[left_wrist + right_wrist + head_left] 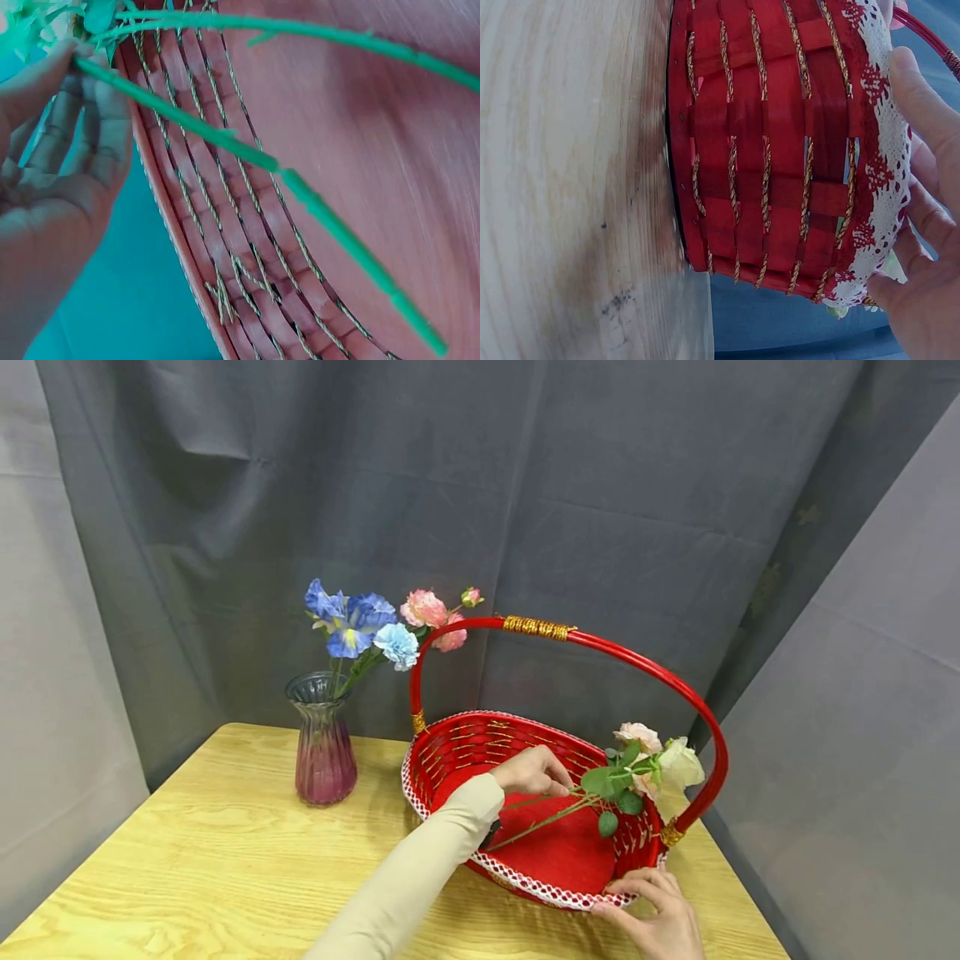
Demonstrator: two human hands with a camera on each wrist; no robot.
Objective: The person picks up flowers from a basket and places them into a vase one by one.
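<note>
Stem (180,115) looked light, wiry, best held below leaves (597,782), where left grip (531,772) pinched; right grip (658,907) clamped basket rim (540,888), four o'clock.

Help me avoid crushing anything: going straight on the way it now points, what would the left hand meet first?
Besides the stem it pinches, the left hand would probably meet the green leaves beside the pale roses first; depth is unclear, so it might pass above them toward the basket.

No readable text or labels
</note>
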